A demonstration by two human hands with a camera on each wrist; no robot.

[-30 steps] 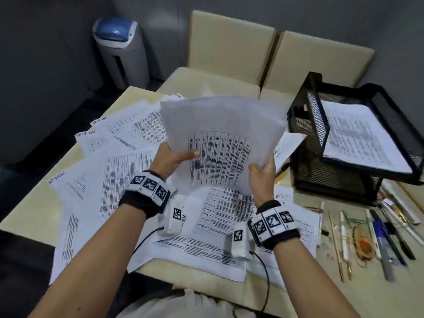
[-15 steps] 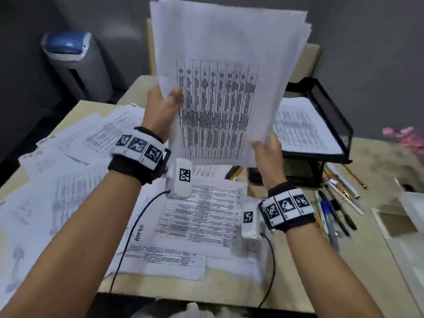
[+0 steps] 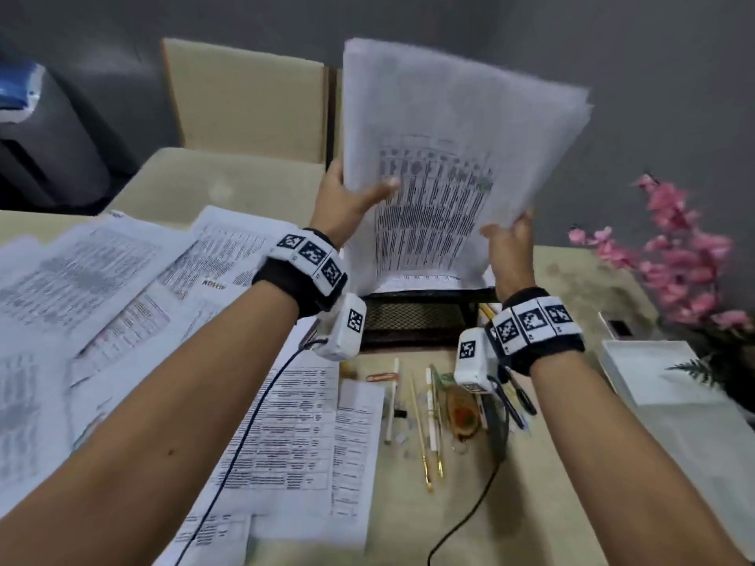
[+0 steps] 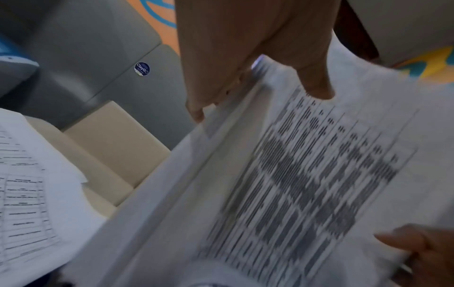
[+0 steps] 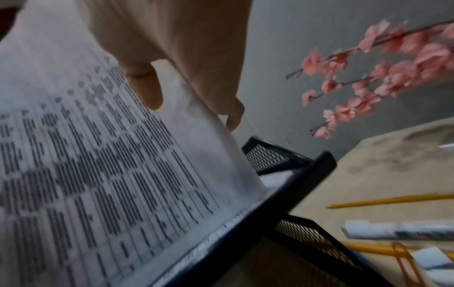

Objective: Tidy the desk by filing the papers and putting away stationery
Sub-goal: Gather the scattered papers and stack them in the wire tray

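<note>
Both hands hold a stack (image 3: 449, 157) of printed sheets nearly upright over the black mesh tray (image 3: 421, 316), its lower edge resting on paper already lying in the tray's top tier. The left hand (image 3: 347, 198) grasps the stack's left edge, thumb across the printed face and fingers behind; the right hand (image 3: 508, 243) grasps the lower right edge in the same way, thumb in front. In the right wrist view the stack's bottom edge meets the tray's front rim, and the printed table on the front sheet is blurred. To the left of the tray, loose papers (image 3: 122, 279) lie spread and overlapping across the worktop (image 3: 531, 504), and more sheets (image 3: 310, 443) lie in front of it, nearer the person. Directly in front of the tray lie pens (image 3: 431, 406), pencils (image 3: 421, 439) and a red clip (image 3: 382, 377). To the right of the tray stand pink flowers (image 3: 678, 255) and a white box (image 3: 674, 381). Behind the tray are beige seats (image 3: 245, 100), and a bin (image 3: 36, 128) stands far to its left.
</note>
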